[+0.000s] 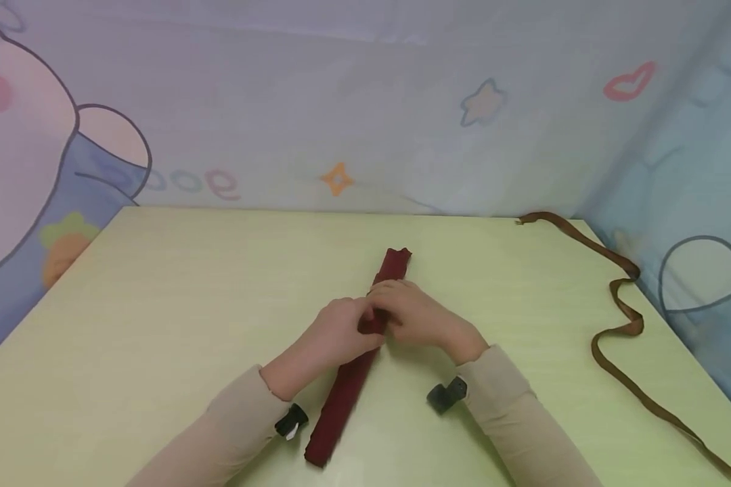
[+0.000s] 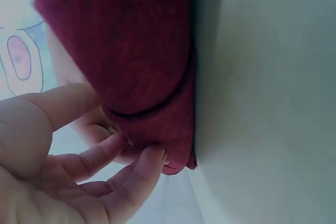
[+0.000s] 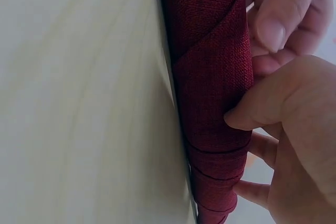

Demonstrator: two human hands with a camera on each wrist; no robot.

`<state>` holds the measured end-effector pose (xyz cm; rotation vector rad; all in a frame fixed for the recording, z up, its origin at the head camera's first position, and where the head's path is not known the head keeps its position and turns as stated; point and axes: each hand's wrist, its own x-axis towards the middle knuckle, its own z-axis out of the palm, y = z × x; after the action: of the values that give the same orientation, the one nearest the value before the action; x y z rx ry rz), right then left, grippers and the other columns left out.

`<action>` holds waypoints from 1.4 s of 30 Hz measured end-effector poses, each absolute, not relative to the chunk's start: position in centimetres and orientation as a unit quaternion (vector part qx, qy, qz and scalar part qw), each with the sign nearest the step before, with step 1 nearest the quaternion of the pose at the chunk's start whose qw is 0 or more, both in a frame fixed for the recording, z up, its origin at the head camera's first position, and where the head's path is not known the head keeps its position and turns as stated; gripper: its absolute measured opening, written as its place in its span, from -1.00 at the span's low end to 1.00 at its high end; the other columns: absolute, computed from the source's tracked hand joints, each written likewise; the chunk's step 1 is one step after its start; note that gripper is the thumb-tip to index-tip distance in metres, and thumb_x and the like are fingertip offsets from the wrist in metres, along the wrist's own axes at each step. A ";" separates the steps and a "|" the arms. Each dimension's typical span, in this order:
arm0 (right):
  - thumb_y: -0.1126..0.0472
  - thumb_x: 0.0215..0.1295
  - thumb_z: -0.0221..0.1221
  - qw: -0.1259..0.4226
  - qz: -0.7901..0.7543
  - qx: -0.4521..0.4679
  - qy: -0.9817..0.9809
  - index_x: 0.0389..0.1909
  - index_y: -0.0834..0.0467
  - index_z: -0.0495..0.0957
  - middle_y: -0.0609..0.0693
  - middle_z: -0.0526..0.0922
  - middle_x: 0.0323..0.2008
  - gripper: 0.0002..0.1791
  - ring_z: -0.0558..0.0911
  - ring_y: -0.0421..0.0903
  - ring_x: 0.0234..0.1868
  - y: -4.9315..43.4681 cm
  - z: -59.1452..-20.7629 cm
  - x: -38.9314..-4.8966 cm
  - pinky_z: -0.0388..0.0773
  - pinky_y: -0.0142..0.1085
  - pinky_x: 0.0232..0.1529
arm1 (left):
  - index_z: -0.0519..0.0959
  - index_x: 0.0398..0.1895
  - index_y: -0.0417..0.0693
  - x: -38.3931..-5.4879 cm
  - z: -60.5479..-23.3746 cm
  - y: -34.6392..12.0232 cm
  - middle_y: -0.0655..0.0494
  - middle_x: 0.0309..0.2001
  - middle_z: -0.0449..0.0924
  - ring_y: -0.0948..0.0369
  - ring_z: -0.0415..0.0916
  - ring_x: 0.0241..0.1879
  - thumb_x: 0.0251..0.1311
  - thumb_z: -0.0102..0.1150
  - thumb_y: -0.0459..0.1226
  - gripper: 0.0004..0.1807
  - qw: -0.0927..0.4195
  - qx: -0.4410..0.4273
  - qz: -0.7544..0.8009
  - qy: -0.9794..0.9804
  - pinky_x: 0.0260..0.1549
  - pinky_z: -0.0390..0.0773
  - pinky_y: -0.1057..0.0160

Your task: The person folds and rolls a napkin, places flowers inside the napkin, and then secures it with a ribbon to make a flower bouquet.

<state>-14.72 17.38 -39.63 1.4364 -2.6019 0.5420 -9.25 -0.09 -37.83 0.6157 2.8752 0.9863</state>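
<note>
A long roll of dark red woven cloth (image 1: 344,396) lies slanted across the middle of the table, its wrapped layers showing as seams along it. My left hand (image 1: 341,331) grips the roll from the left, a little above its middle, with thumb and fingertips on the cloth (image 2: 142,40) in the left wrist view. From the right, my right hand (image 1: 417,314) holds the upper part, its fingers reaching over the top. In the right wrist view the right thumb (image 3: 257,108) presses the side of the roll (image 3: 212,93), with the left hand close by.
A narrow brown strap (image 1: 624,385) lies in loose waves along the right side of the pale yellow table (image 1: 176,304). Behind the table hangs a printed cloth backdrop (image 1: 341,101). Small dark devices (image 1: 447,396) sit at both wrists.
</note>
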 end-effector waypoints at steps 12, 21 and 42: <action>0.55 -0.09 -0.10 0.082 0.216 0.505 -0.832 -0.30 0.14 0.56 -0.03 0.62 -0.19 -0.60 0.56 -0.07 -0.07 17.2 -40.3 -15.6 0.41 -0.24 0.08 | 0.39 -0.49 -0.13 -11.1 -38.2 -0.3 0.10 -0.53 0.39 0.18 0.34 -0.49 -0.01 0.36 -0.29 -0.73 0.033 0.197 0.313 0.928 -0.50 0.34 0.31; 0.57 0.06 0.02 0.064 0.304 0.490 -0.815 -0.18 0.28 0.59 0.10 0.59 -0.03 -0.68 0.48 0.06 0.11 17.8 -40.5 -15.9 0.30 -0.16 0.25 | 0.42 -0.28 -0.15 -11.5 -38.1 -0.8 0.04 -0.43 0.48 0.18 0.32 -0.49 0.03 0.32 -0.32 -0.73 0.072 0.180 0.337 0.921 -0.51 0.33 0.31; 0.41 0.16 0.12 -0.008 0.357 0.429 -0.830 -0.06 0.30 0.59 0.21 0.51 0.15 -0.70 0.40 0.16 0.27 18.3 -40.5 -15.5 0.26 -0.01 0.30 | 0.38 -0.07 -0.04 -11.7 -38.6 -1.7 -0.03 -0.20 0.54 0.17 0.51 -0.29 0.12 0.30 -0.33 -0.64 0.154 0.198 0.417 0.873 -0.41 0.48 0.27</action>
<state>-15.50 18.31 -40.48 1.3533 -2.6199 1.1270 -11.75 -1.72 -38.61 0.5684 2.5033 1.1964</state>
